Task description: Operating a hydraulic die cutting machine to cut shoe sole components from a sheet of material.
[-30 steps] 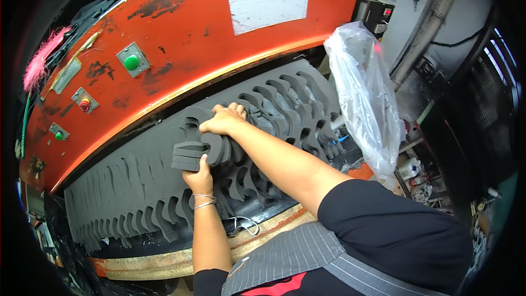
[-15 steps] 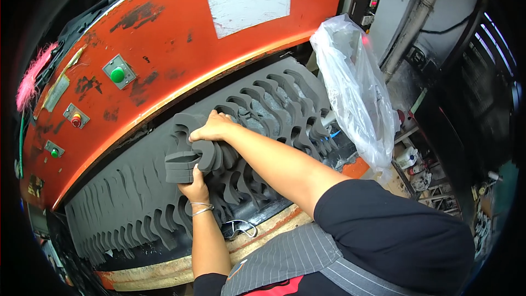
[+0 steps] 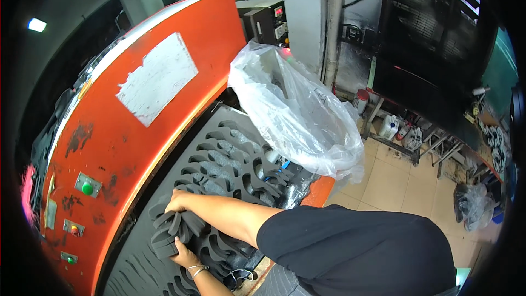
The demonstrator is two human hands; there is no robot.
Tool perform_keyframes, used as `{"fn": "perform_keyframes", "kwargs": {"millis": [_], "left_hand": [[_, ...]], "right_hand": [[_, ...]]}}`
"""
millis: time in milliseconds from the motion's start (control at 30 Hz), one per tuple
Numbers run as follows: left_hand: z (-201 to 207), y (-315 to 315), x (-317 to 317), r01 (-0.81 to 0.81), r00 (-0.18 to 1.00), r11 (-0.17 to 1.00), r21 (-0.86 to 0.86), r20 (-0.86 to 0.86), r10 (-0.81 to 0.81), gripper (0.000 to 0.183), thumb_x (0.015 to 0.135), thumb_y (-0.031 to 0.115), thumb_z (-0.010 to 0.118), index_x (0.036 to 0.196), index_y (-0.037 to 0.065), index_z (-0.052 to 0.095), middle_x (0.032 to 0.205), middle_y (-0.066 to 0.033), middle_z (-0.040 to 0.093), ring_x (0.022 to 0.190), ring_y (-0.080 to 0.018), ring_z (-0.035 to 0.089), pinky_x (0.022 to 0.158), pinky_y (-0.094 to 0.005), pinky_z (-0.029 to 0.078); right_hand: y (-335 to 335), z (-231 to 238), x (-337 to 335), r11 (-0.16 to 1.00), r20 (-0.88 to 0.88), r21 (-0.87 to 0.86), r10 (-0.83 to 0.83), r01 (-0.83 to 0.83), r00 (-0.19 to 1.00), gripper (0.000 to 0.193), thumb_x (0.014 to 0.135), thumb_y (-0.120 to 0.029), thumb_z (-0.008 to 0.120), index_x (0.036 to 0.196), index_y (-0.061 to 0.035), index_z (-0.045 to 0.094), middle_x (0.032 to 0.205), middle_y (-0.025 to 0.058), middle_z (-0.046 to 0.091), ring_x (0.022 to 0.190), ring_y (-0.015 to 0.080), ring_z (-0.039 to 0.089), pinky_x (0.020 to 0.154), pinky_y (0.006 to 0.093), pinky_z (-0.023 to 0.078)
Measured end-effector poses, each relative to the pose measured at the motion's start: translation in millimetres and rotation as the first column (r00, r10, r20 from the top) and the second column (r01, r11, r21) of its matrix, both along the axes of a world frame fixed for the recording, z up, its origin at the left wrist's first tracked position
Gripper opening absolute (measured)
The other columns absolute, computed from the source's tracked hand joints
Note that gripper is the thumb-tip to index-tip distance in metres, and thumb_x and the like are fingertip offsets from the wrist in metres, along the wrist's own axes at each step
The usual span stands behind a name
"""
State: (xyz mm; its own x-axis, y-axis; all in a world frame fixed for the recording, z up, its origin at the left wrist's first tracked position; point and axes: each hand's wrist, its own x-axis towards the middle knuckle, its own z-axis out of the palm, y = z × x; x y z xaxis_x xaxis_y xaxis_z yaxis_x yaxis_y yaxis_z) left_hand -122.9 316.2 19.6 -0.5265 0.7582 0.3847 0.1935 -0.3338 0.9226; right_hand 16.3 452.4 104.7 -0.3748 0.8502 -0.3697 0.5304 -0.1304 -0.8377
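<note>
My left hand [image 3: 185, 254], with bangles at the wrist, is closed on the near side of a bunch of curved dark grey foam pieces [image 3: 163, 241]. My right hand [image 3: 178, 201] reaches across from the right and grips the top of the same bunch; its fingertips are hidden behind the foam. Under and around both hands lies a grey foam sheet [image 3: 143, 235] cut into wavy shapes. Farther up the sheet, rows of curved cut-outs [image 3: 219, 159] stand with gaps between them.
An orange machine panel [image 3: 109, 148] with green [image 3: 87, 188] and red buttons [image 3: 75, 230] rises along the left. A large clear plastic bag [image 3: 296, 109] hangs open at the far end of the sheet. Beyond it are a tiled floor [image 3: 400, 186] and a dark workbench [image 3: 427, 104].
My view has swung to the right, bringing more of the plastic bag, floor and window into sight. Both hands keep hold of the foam bunch.
</note>
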Motion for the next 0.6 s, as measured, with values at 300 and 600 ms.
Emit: {"fn": "perform_keyframes", "kwargs": {"millis": [300,600], "left_hand": [[17.5,14.2,2.2,-0.042,0.992,0.999,-0.021,0.121,0.044,0.045,0.084,0.006,0.063,0.123,-0.011,0.049,0.122,-0.0168,0.056,0.103,-0.0260,0.058,0.094,-0.0352,0.048],[230.1,-10.5,241.6,0.550,0.804,0.805,0.221,-0.400,-0.440,0.028,0.073,0.013,0.074,0.096,0.001,0.065,0.092,-0.0113,0.063,0.080,-0.0242,0.055,0.077,-0.0386,0.048]], "right_hand": [[-35.9,40.3,211.5,0.698,-0.741,0.619,0.366,0.362,0.562,0.072,0.068,-0.011,0.079,0.129,0.0012,0.041,0.120,0.0071,0.049,0.115,0.0191,0.048,0.101,0.0329,0.035],[26.4,29.3,478.1,0.334,-0.406,0.757,-0.433,0.561,0.805,0.116,0.053,-0.029,0.091,0.141,0.0027,0.023,0.139,0.0194,0.043,0.127,0.0280,0.043,0.107,0.0359,0.033]]}}
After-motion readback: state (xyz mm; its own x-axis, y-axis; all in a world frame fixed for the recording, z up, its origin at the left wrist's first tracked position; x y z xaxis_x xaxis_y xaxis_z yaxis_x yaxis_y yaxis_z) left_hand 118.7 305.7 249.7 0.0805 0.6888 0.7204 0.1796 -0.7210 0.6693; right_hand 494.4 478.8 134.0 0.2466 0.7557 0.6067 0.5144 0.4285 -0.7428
